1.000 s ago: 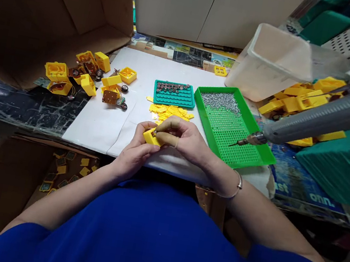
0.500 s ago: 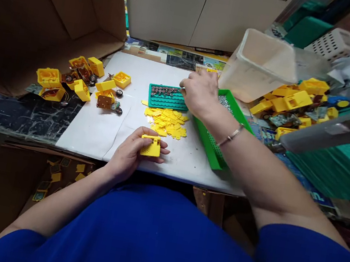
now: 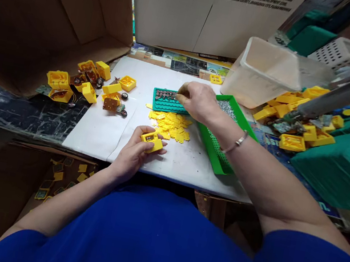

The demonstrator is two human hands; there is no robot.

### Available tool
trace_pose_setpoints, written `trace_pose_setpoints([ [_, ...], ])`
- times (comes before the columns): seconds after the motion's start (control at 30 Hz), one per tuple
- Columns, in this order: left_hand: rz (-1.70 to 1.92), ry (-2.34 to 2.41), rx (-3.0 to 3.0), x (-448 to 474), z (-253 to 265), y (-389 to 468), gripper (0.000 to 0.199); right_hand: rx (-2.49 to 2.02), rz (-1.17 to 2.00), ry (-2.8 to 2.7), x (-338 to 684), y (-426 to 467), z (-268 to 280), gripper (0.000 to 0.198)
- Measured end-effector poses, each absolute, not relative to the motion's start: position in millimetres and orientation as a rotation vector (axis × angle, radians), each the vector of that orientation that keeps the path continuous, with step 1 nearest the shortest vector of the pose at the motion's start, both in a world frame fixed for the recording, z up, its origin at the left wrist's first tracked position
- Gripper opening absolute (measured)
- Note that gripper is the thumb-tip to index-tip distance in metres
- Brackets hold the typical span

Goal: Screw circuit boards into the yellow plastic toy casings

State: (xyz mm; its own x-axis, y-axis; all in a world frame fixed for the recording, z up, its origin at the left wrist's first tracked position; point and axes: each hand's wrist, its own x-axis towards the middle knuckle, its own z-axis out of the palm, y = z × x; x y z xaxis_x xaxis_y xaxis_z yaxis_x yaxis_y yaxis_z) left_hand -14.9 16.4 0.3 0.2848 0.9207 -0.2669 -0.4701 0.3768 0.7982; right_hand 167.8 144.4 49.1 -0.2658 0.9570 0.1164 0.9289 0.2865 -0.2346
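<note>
My left hand [image 3: 133, 153] is closed around a small yellow plastic case [image 3: 152, 141], tilted so a recess with something metallic inside faces up. My right hand [image 3: 198, 101] reaches over a teal ridged tray [image 3: 167, 106], thumb and fingers pinched together at its right end. Small round dark metal pieces, like button cells [image 3: 166, 95], sit in rows along the tray's far side. Whether a piece is between my right fingertips is hidden. Below the tray lies a heap of flat yellow plastic pieces [image 3: 172, 126].
A green basket [image 3: 224, 169] with small metal parts stands under my right forearm. Behind it is a clear plastic bin [image 3: 259, 73]. Opened yellow cases with wires [image 3: 58, 81] lie left; more yellow cases [image 3: 291, 142] pile right. A cardboard box [image 3: 112, 7] stands at left.
The yellow case has turned in my left hand, from its face with holes to its recess. My right hand has moved slightly down at the tray. The view has shifted a little.
</note>
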Motion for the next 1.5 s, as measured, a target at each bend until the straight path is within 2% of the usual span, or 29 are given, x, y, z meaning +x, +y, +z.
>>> trace_pose_setpoints([
  [0.07,1.068,0.787,0.696,-13.4,-2.1,16.8,0.043,-1.448,0.687,-2.214,160.5,113.0,52.3,0.018],
  [0.17,1.111,0.748,0.773,-10.5,-5.9,17.0,0.045,-1.165,1.035,-2.139,154.2,74.4,49.7,0.011],
  [0.5,1.058,0.966,1.344,-16.4,-14.5,5.9,0.037,-1.281,0.779,-2.244,147.9,42.3,35.1,0.003],
  [0.63,1.002,0.952,1.361,-20.6,-12.9,6.5,0.035,-1.305,0.893,-2.073,143.8,35.8,27.4,0.011],
  [0.83,0.968,0.832,0.863,-32.1,-8.4,11.1,0.028,-1.201,1.243,-1.949,150.8,66.4,26.3,0.018],
  [0.93,1.017,0.828,0.711,-40.2,-1.8,12.4,0.027,-1.351,0.886,-2.084,152.6,92.5,31.2,0.005],
  [1.0,1.050,0.837,0.679,-43.8,1.2,13.2,0.027,-1.437,0.653,-2.196,149.5,102.3,34.7,0.005],
  [1.2,1.090,0.861,0.711,-41.6,-4.4,14.0,0.026,-1.060,0.714,-2.258,131.3,79.6,34.8,0.010],
  [1.5,1.158,0.820,0.697,-26.5,-5.8,13.6,0.022,-0.997,0.133,-2.393,131.5,51.8,4.0,0.031],
])
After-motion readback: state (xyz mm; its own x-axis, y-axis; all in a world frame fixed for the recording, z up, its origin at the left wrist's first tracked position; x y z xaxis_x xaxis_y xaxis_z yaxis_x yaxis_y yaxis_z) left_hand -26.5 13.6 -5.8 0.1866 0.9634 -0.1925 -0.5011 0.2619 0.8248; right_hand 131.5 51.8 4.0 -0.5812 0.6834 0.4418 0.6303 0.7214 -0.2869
